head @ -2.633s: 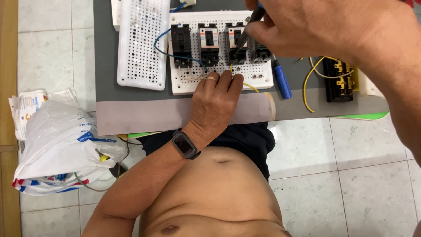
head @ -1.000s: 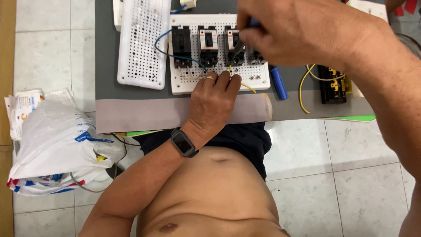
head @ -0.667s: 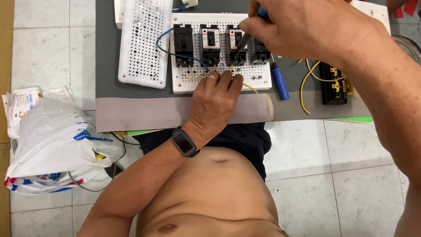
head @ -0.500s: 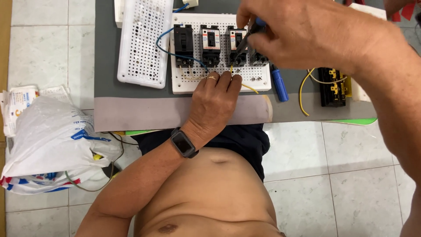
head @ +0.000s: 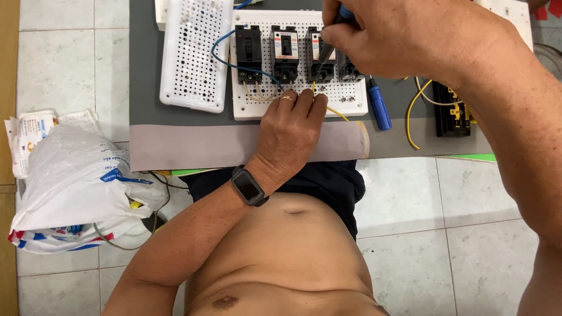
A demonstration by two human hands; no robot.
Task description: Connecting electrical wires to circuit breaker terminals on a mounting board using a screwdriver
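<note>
Two hands at a white perforated wiring board

Two boards lie on the grey mat, and I go from 9 o'clock to 3 o'clock. On the tiled floor at 8 o'clock sits a white plastic bag. At 11 o'clock lies an empty white perforated panel. Just beside it, toward 12 o'clock, is the white wiring board with four black circuit breakers in a row; a blue wire curves from the first breaker.

The left hand, with a ring and a dark wristwatch, rests on the board's near edge; its fingertips are pressed together on a thin yellow wire under the third breaker.

The right hand at 1 o'clock is closed around a screwdriver with a blue handle. The tip seems to touch the top of the third breaker, but the hand covers most of it.

At 2 o'clock lies another blue-handled tool, then a black terminal block with yellow wires at 3 o'clock.
</note>
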